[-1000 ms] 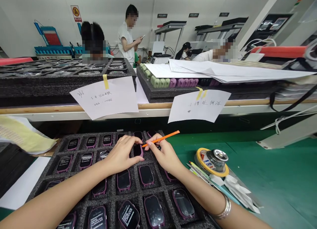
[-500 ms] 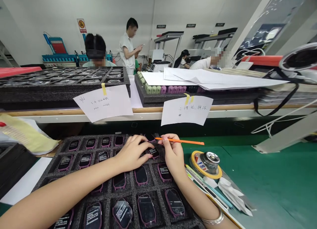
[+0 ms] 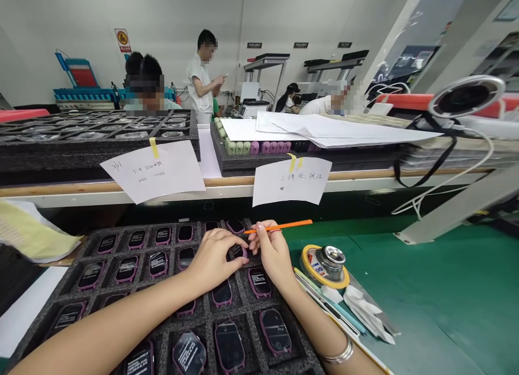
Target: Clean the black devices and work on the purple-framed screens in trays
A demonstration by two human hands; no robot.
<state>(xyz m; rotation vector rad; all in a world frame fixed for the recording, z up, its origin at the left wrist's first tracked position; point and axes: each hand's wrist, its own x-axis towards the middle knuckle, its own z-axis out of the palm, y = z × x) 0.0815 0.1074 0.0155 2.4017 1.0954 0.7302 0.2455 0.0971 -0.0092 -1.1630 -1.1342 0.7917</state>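
A dark foam tray holds rows of purple-framed smartwatch bodies, several with white text on their screens. My left hand reaches across the tray, thumb and fingers closed around the edges of one watch in the second row from the back; the fingers partly cover it. Just to the right, my right hand grips a thin orange pry stick between thumb and fingers. The stick's pointed end is above that watch, and its other end points right.
Right of the tray lie a yellow tape roll with a glass, metal-topped bottle, pens and crumpled white tissue. A shelf ahead bears another foam tray and papers. Co-workers are beyond it.
The view has shifted slightly, moving the scene leftward. My left fingers have closed in on the watch, and the orange stick now slopes upward to the right.
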